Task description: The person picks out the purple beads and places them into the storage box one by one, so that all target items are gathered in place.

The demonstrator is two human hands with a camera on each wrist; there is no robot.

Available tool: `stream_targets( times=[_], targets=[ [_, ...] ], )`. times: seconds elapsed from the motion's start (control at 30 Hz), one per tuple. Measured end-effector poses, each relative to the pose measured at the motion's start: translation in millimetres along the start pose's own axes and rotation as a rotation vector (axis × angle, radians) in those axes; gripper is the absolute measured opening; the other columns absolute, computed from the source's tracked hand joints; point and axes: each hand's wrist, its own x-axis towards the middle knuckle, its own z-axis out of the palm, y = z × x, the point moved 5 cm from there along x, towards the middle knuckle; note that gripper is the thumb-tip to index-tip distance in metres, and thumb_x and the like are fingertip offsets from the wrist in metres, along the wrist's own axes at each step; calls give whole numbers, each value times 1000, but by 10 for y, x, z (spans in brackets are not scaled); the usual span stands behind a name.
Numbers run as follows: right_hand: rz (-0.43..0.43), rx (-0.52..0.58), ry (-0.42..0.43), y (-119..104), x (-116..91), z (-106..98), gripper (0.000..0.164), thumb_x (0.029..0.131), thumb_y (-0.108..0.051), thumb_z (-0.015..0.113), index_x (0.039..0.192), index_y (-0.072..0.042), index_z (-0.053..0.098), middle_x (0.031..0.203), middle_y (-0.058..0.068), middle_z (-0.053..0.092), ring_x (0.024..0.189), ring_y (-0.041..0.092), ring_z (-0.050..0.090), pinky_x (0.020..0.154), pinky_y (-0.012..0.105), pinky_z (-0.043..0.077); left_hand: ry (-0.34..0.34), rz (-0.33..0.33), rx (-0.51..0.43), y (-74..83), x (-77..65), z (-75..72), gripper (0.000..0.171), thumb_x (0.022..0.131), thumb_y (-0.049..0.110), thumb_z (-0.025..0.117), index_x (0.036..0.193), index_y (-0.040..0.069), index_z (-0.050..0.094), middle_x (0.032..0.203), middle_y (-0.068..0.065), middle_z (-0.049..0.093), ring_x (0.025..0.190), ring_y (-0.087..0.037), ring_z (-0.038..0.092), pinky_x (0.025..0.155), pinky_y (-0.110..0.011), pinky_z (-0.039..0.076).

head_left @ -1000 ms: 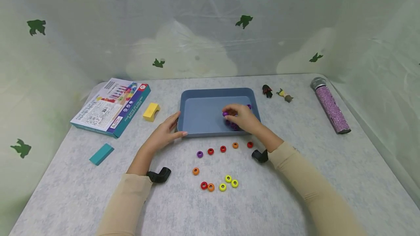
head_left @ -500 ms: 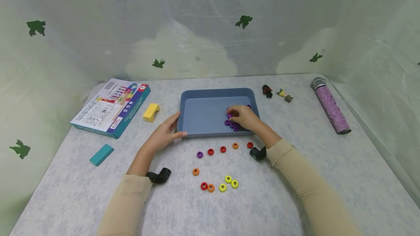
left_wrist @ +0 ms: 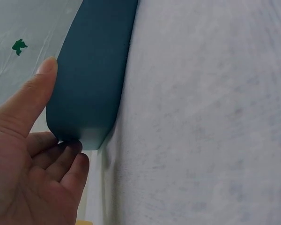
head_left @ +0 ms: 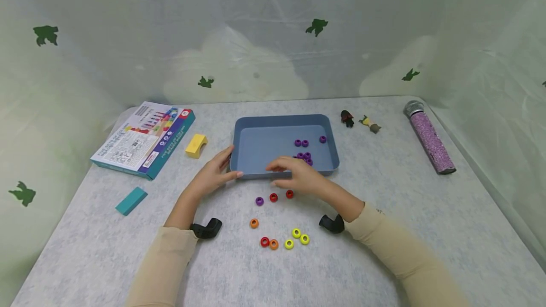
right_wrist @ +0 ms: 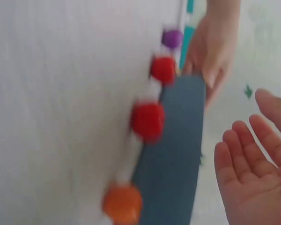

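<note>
My left hand (head_left: 211,174) holds the left front corner of a blue tray (head_left: 264,146), its thumb along the front rim (left_wrist: 47,68) and its fingers curled against the side. Purple pony beads (head_left: 307,155) lie in the tray's right half, partly behind my right hand (head_left: 300,176). That hand hovers over the front rim, fingers spread and loosely bent, palm bare in the right wrist view. In front of the tray, a purple bead (head_left: 259,201) and two red beads (head_left: 273,197) sit in a row. An orange bead (right_wrist: 122,205) of this row shows in the right wrist view.
Nearer on the table are orange beads (head_left: 254,223), a red bead (head_left: 265,242) and yellow beads (head_left: 296,233). A game box (head_left: 145,139), a yellow arch block (head_left: 196,146) and a teal block (head_left: 131,201) lie left. Right are two figurines (head_left: 347,118) and a glittery microphone (head_left: 431,139).
My right hand has let go of a purple bead in the tray, then moved left and nearer, over the front rim. My left hand and the tray have stayed put.
</note>
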Motion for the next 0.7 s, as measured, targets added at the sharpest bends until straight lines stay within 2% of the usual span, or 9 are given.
stream_targets(
  times=[0.17,0.27,0.37,0.57,0.7],
  targets=[
    [-7,5,-154,-29,20,281,37,76,-23,59,109,-8,52,105,4,52,96,17,47,80,29,41,-4,0,1,-93,43,-1,79,75,30,59,134,11,10,136,-10,10,120,-23,19,96,-35,23],
    [4,-1,-233,23,38,408,37,76,-25,59,109,-10,52,105,0,52,96,11,47,80,22,41,-7,-5,17,-213,97,7,81,73,36,59,134,15,9,136,-7,10,120,-21,20,96,-34,24],
    [0,-53,-285,76,57,503,35,75,-25,60,108,-14,53,104,-7,51,93,4,46,78,16,39,-2,-10,40,-301,135,19,83,72,41,59,134,19,9,137,-4,10,120,-20,21,95,-33,25],
    [-46,-122,-306,67,82,574,24,76,-21,60,100,-17,58,97,-12,52,87,0,45,75,14,38,10,-3,37,-319,145,23,83,71,41,59,134,19,10,136,-3,11,120,-18,22,95,-33,25],
    [-50,-117,-285,49,87,567,20,76,-19,60,96,-16,60,93,-11,53,83,0,46,72,13,39,-1,6,15,-222,104,16,81,73,37,59,134,15,10,137,-6,10,120,-21,21,96,-34,24]
  ],
)
